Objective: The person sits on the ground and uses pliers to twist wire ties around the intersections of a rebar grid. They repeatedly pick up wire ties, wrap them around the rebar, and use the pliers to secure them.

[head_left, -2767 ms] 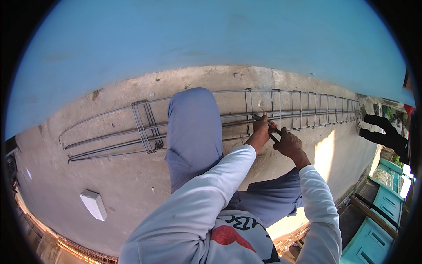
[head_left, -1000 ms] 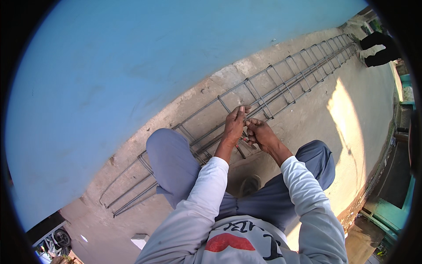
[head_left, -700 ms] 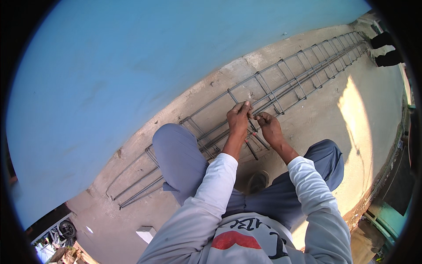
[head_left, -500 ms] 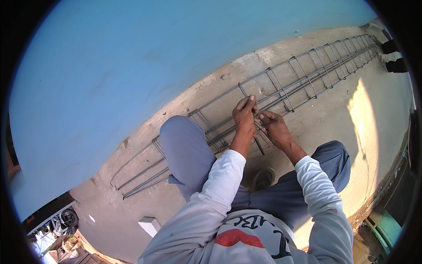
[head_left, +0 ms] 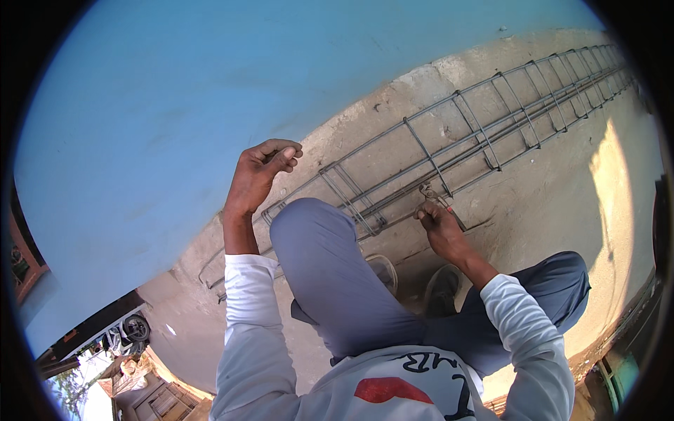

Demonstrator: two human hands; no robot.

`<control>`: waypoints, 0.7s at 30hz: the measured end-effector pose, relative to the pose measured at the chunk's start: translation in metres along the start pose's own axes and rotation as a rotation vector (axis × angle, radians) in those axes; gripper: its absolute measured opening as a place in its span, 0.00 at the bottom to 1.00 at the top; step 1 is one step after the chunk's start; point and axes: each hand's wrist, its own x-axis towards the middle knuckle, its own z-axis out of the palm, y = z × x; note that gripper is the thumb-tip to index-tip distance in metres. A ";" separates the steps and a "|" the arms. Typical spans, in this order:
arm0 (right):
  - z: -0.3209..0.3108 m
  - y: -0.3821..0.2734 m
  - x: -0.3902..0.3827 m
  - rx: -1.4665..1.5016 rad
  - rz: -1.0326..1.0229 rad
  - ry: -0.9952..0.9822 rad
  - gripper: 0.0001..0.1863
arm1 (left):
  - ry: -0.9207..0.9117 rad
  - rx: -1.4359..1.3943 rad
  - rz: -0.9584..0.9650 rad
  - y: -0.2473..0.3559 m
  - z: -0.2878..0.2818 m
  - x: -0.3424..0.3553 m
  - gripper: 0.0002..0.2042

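My left hand (head_left: 263, 175) is raised at the left, in front of the blue wall's lower edge. Its thumb and fingers press together; anything thin between them is too small to make out. In my right hand (head_left: 444, 230), low over the near side of the steel rebar cage (head_left: 431, 156), is a pair of pincers (head_left: 427, 190). Their metal jaws stick out past my fingertips, and a reddish handle shows beside the hand. The cage, long bars with square stirrups, lies slantwise across the concrete, partly hidden behind my left knee.
A blue wall (head_left: 210, 91) runs along the far side of the concrete floor (head_left: 554, 182). My bent knees flank the near side of the cage, with my shoes (head_left: 442, 284) between them. A motorcycle wheel (head_left: 135, 328) shows at lower left.
My hands were together at a cage bar and have come apart. The left moved left and up; the right stayed low near the cage. The view has shifted slightly.
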 end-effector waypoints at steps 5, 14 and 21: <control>0.091 0.021 0.025 -0.205 -0.010 -0.127 0.10 | -0.024 0.433 -0.174 -0.148 0.013 0.033 0.23; 0.129 0.045 0.045 -0.322 0.050 -0.139 0.10 | -0.186 0.326 -0.230 -0.195 0.046 0.059 0.29; 0.114 0.041 0.043 -0.341 0.021 -0.109 0.10 | -0.188 0.268 -0.139 -0.176 0.081 0.075 0.30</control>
